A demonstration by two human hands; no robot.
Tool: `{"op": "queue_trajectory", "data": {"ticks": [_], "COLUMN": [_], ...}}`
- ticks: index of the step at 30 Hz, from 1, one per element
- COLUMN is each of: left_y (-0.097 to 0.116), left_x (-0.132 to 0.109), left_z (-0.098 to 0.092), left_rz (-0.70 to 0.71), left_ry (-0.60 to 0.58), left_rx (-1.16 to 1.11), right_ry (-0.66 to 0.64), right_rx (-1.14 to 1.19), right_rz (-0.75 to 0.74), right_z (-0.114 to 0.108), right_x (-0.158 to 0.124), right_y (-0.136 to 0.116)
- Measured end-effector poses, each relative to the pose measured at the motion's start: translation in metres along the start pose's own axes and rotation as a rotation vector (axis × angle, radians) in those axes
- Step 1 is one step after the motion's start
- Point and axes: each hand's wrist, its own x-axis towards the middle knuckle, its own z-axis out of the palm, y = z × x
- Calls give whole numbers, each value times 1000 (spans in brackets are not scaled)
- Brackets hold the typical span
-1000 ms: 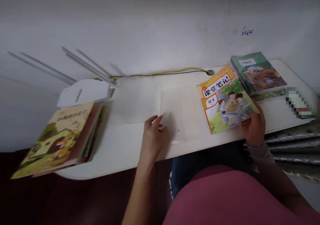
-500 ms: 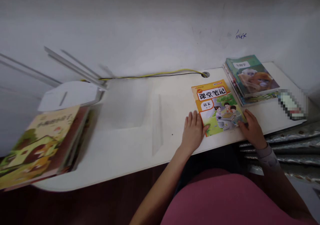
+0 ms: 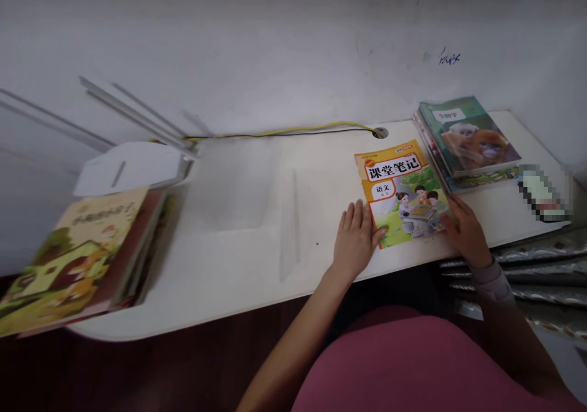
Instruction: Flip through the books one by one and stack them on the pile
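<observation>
A yellow-and-green workbook [image 3: 403, 198] with Chinese writing and drawn children on its cover lies closed on the white desk [image 3: 238, 265]. My left hand [image 3: 355, 244] rests flat at its lower left edge, fingers stretched out on the desk and the thumb touching the cover. On the opposite side, my right hand [image 3: 465, 231] lies along the right edge, fingers extended and the thumb at the cover's lower corner. Neither hand is wrapped round the workbook. Behind the right hand sits a stack of books topped by a green one with monkeys [image 3: 472, 137].
At the left stands a blurred pile of picture books [image 3: 77, 259] beside a white lamp-like base [image 3: 128, 167]. A yellow cable [image 3: 293, 132] runs along the wall into a desk hole [image 3: 380, 132]. A pixelated phone-like object [image 3: 543, 195] lies at the right end.
The view has shifted slightly, moving the desk items a little in the picture. Both hands stay at the workbook's sides; the right thumb covers slightly less of the cover.
</observation>
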Motion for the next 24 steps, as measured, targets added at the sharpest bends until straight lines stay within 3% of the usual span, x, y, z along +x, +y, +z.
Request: {"op": "queue_trajectory", "data": {"ticks": [3, 7, 10, 13, 18, 24], "left_y": [2, 2, -10, -33, -65, -68], "left_x": [0, -3, -15, -33, -61, -67], "left_z": [1, -6, -17, -26, -30, -27], "left_rz": [-4, 42, 51, -25, -146, -149], "left_ry": [15, 76, 166, 220, 201, 178], "left_rx": [-42, -183, -201, -128, -190, -290], "right_ry": [-10, -137, -245, -338, -361, -338], "right_rx": [67, 114, -9, -133, -270, -323], "right_rz": [-95, -389, -601, -750, -801, -785], "right_z": [-7, -6, 5, 20, 43, 68], "right_x": [2, 13, 24, 31, 28, 18], "right_y": [-21, -60, -87, -109, -140, -168]}}
